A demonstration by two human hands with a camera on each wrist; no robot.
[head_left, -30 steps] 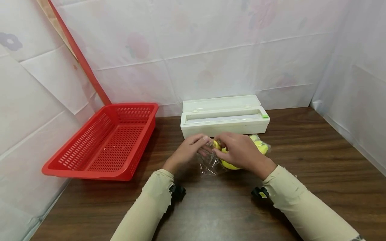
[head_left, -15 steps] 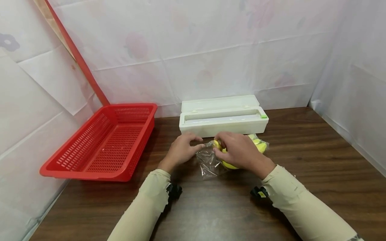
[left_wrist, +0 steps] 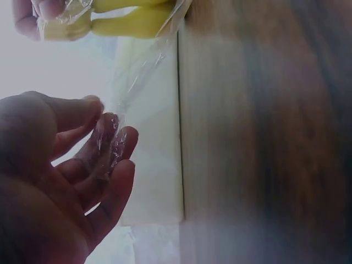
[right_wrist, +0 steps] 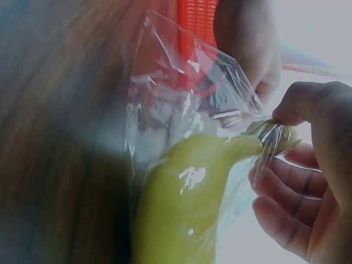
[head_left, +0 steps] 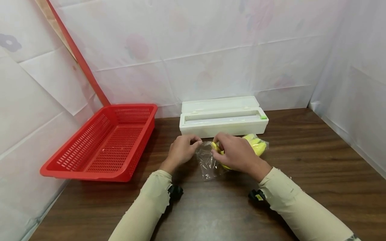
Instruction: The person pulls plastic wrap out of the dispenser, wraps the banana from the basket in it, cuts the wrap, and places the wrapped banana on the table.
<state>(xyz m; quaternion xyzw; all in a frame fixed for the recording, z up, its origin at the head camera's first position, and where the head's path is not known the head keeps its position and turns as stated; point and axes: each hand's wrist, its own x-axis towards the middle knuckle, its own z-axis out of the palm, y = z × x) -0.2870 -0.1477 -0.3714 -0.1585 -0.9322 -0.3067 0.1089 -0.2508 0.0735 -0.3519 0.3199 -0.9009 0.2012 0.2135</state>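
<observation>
A bunch of yellow bananas (head_left: 258, 147) lies in clear plastic film (head_left: 208, 164) on the table. My right hand (head_left: 236, 152) pinches the stem end of the bunch, where the right wrist view shows film gathered around the banana (right_wrist: 179, 203) stems. To its left, my left hand (head_left: 181, 149) pinches a loose edge of the film between thumb and fingers. In the left wrist view, crinkled film (left_wrist: 113, 137) runs from those fingertips up toward the bananas (left_wrist: 132, 22). The right hand hides part of the bunch in the head view.
Behind the hands stands a long white film dispenser box (head_left: 224, 129), its lid raised and a roll inside. At the left a red perforated basket (head_left: 90, 175) sits on the dark wooden table (head_left: 316, 160). Pale printed sheeting (head_left: 211, 50) walls the back and sides.
My left hand has drawn left, away from the right hand, and now pinches the film, which spreads flatter between them. The right hand stays at the stems, having shifted only slightly.
</observation>
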